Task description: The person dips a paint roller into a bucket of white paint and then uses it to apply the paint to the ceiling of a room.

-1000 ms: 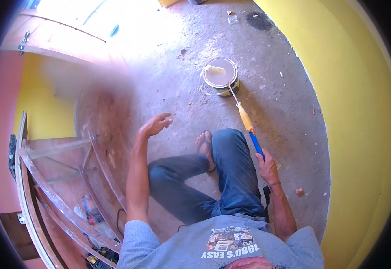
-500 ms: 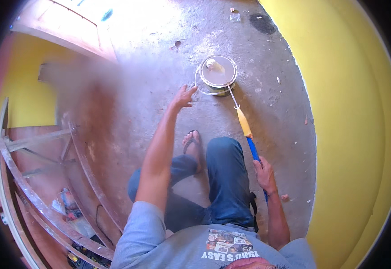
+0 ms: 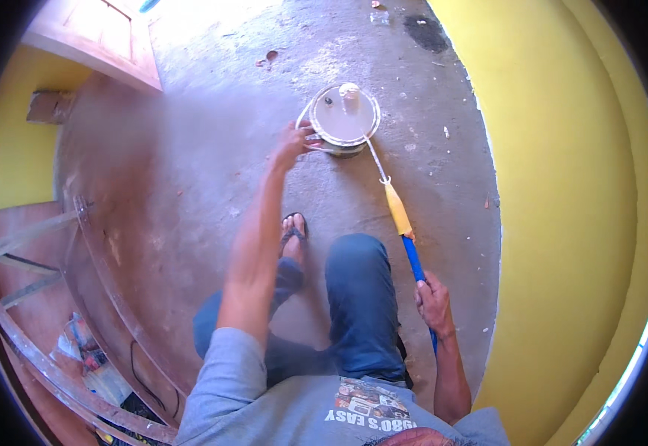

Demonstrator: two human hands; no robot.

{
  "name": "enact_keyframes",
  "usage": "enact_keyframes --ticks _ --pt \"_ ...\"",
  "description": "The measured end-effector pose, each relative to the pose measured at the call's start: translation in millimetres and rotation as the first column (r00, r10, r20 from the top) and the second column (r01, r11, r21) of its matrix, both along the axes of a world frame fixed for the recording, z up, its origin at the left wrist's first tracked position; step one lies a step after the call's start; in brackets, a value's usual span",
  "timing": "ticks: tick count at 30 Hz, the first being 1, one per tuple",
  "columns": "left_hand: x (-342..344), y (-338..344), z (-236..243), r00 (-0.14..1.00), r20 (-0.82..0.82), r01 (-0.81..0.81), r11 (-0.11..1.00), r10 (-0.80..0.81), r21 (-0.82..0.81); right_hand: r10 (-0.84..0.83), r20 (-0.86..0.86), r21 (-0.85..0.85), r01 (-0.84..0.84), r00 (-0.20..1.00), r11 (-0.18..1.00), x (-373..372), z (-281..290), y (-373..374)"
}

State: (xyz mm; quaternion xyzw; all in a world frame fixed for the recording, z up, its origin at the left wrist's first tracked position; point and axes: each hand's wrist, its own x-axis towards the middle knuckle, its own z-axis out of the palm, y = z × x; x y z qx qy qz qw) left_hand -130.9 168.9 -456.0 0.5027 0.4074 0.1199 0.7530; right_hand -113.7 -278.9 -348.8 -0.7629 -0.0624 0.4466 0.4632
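Observation:
A bucket of pale grey paint (image 3: pixel 337 119) stands on the concrete floor ahead of my knees. A white roller (image 3: pixel 349 95) rests in its top, joined by a metal rod to a long pole with a yellow grip (image 3: pixel 395 206) and blue lower section. My right hand (image 3: pixel 433 305) is closed round the blue part, beside my right knee. My left hand (image 3: pixel 296 141) reaches to the bucket's left side, fingers curled on its white bail handle (image 3: pixel 302 113); the fingertips are partly hard to make out.
A yellow wall (image 3: pixel 562 223) runs along my right. At left are curved wooden frames (image 3: pixel 38 372) with clutter among them, another yellow wall (image 3: pixel 8 149), and a pale wooden door (image 3: pixel 90 41) farther back. Small debris (image 3: pixel 270 56) dots the floor. A hazy blur covers the upper-left floor.
My left hand has moved forward from open in mid-air to the bucket handle. The bucket and pole appear slightly farther left in the picture, and the roller head looks more upright.

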Motion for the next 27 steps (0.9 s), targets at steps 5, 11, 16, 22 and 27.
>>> enact_keyframes --ticks 5,11,16,22,27 --pt "-35.6 53.9 3.6 0.969 -0.019 0.248 0.965 -0.247 0.087 0.019 -0.038 0.049 -0.017 0.999 0.999 -1.5 10.8 -9.4" --pt "-34.7 58.5 12.6 0.916 -0.172 0.382 0.918 -0.362 0.103 0.049 -0.104 0.023 -0.046 0.993 0.999 4.8 10.0 -23.5" --pt "-50.0 31.5 6.4 0.965 -0.168 0.211 0.977 -0.201 0.040 0.102 -0.039 0.024 -0.101 0.994 0.995 6.6 -6.3 -28.4" --pt "-76.4 -44.4 -40.7 0.897 0.242 -0.319 0.921 0.370 -0.224 0.124 -0.061 0.056 -0.121 0.990 0.991 13.5 0.3 -19.0" --pt "-34.8 -137.1 -31.0 0.727 0.187 -0.506 0.700 0.660 -0.504 0.172 -0.032 -0.035 -0.173 0.985 0.984 27.3 6.9 -25.9"
